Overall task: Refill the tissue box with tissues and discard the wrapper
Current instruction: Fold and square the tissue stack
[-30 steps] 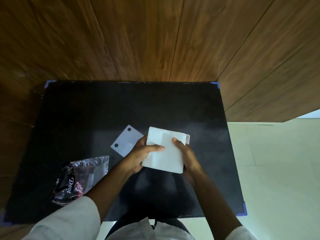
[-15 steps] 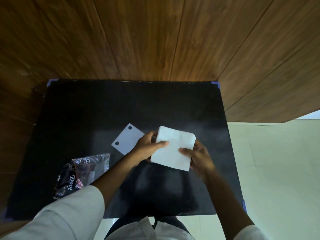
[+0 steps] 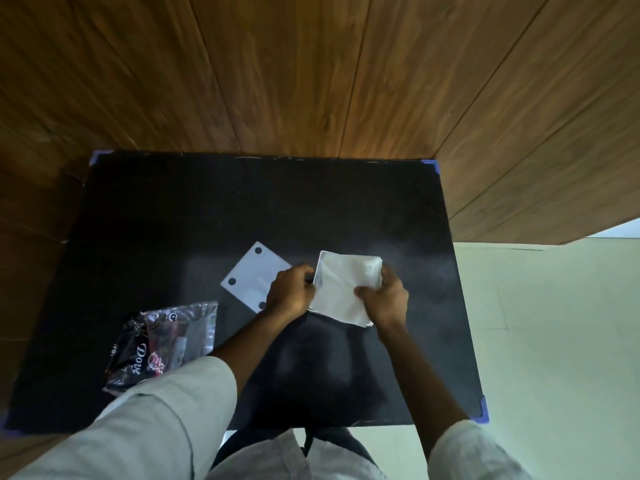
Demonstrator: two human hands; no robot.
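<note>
- Head view: a black desk (image 3: 173,209) stands against a wood-panelled wall (image 3: 311,71), with blue tape at the corners that show; pale floor (image 3: 554,323) lies beyond its right edge.
- Near the middle of the desk, a little toward the right edge, sits the white tissue box (image 3: 320,271), open at the top; only its thin rim shows along the far and left sides.
- The stack of white tissues (image 3: 343,289) lies in and over the box opening, its near right corner sticking out past the box toward the near edge.
- The left hand (image 3: 291,292) is curled against the left side of the box, fingers closed on its wall.
- The right hand (image 3: 384,299) grips the right side of the tissues, thumb on top of the stack and fingers wrapped round the edge; whether they also touch the box cannot be told.
- A flat white card with black dots at its corners (image 3: 254,275) lies on the desk just to the left of the box, partly under the left hand.
- The crumpled wrapper (image 3: 162,337), clear plastic with dark print, lies near the near left corner of the desk, well apart from the box and partly covered by the left sleeve (image 3: 145,427).
- Both forearms are bare below pale rolled sleeves.
</note>
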